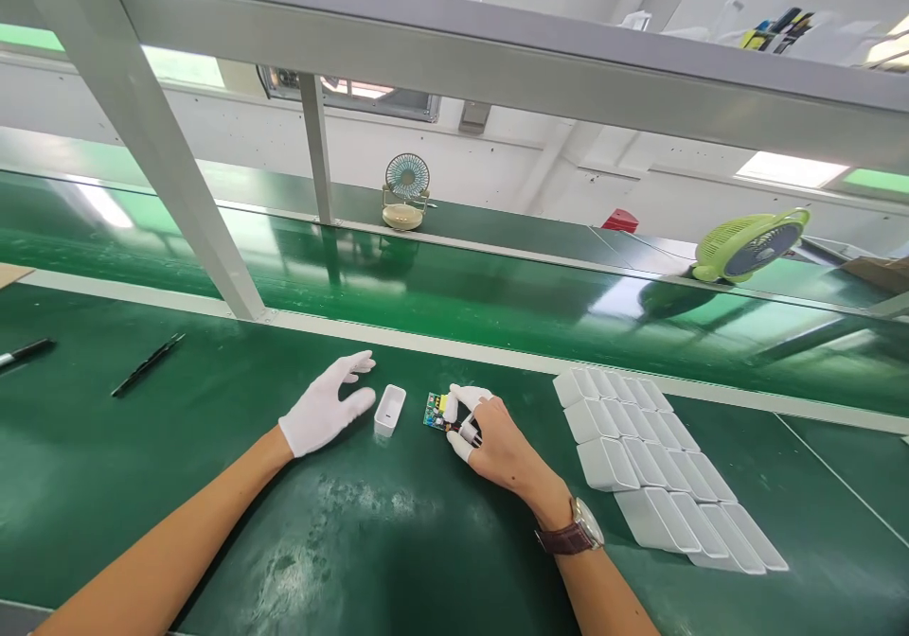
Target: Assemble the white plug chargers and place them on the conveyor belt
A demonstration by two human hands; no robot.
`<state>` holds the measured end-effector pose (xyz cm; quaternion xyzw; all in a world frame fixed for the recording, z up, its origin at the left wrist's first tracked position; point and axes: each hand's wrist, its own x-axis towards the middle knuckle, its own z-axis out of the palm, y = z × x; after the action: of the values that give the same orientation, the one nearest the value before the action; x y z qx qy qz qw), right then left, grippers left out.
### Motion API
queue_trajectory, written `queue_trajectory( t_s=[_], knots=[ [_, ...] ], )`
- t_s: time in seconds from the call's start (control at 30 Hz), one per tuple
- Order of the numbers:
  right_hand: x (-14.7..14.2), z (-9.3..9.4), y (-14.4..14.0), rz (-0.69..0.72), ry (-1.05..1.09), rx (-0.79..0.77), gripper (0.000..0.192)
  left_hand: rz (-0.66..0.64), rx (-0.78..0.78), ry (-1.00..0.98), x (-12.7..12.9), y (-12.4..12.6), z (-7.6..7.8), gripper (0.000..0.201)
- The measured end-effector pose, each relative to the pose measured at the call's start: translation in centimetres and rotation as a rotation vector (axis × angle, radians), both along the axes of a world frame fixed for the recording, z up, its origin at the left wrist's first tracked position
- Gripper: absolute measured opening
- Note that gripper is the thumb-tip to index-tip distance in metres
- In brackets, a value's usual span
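The right hand [490,437] pinches a small circuit board [436,410] on the green table [213,485]. The gloved left hand [323,414] is open wide, empty, just beside a white case [389,409].

A white glove covers the left hand [323,415]; the right hand [497,442] wears white fingertip cots and a brown-strapped wristwatch [577,530].

The green bench [142,485] is bordered by a white strip. A glossy green conveyor belt [461,295] is set behind it. A grey metal frame [454,59] spans overhead. White walls and ceiling light panels [792,170] are seen beyond.
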<state>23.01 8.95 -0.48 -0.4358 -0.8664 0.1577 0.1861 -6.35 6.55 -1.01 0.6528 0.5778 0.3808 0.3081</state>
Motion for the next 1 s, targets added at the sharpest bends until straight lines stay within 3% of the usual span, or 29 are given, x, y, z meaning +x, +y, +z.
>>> queue_trajectory(
  t_s=[0.07, 0.13, 0.27, 0.43, 0.67, 1.0],
  knots=[
    [-0.2, 0.1, -0.2, -0.025, 0.044, 0.005, 0.052, -0.057, -0.05, 0.061, 0.9, -0.5, 0.2, 0.088],
    [-0.3, 0.2, -0.4, -0.034, 0.123, 0.008, 0.054, -0.1, -0.086, 0.143, 1.8, -0.9, 0.2, 0.102],
    [-0.7, 0.3, -1.1, -0.006, 0.365, -0.08, 0.056, -0.149, -0.087, 0.212, 3.0, -1.2, -0.1, 0.085],
    [-1.7, 1.1, -2.3, 0.018, 0.543, -0.004, 0.056, -0.163, 0.124, 0.136, 3.1, -1.7, -1.0, 0.077],
    [-2.7, 2.1, -3.6, 0.207, 0.435, 0.218, 0.063, -0.144, 0.428, 0.187, 3.3, -1.6, -2.1, 0.054],
    [-2.8, 0.5, -3.4, 0.222, 0.328, 0.267, 0.058, -0.217, 0.481, 0.228, 3.2, -1.3, -1.9, 0.053]
  ],
)
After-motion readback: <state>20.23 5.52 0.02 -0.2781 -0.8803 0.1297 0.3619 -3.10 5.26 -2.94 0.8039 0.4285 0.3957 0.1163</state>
